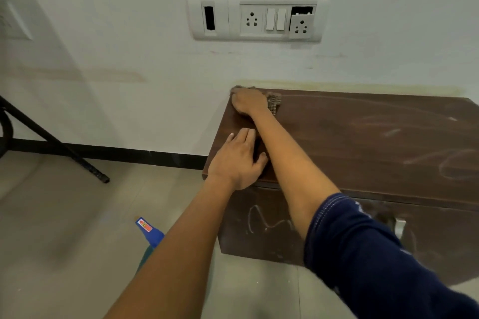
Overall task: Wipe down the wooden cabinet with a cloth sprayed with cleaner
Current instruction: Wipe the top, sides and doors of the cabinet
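Cabinet (pixel 363 142), low, dark brown wood, sits against the white wall (pixel 129 33) on the tiled floor (pixel 64 228); pale smear marks across its top and on the front panel. Right hand (pixel 247 102) is at the far left corner of the top, palm down, pressed flat on the cloth (pixel 274 104); the cloth is mostly hidden under the hand, only a brownish textured edge sticks out on the right and at the fingertips. Right arm reaches across from the lower right, dark blue sleeve (pixel 375 254) pushed up above the elbow. Left hand (pixel 237 160) lies open and flat on the top near the front left edge, fingers spread, holding nothing, just beside the right forearm. Spray bottle (pixel 150 232) with a blue head stands on the floor left of the cabinet, lower body hidden behind the left forearm. Switch and socket panel (pixel 256 19) on the wall above the cabinet, one socket module hanging loose. Black tripod leg (pixel 51 137) slants down to the floor at far left
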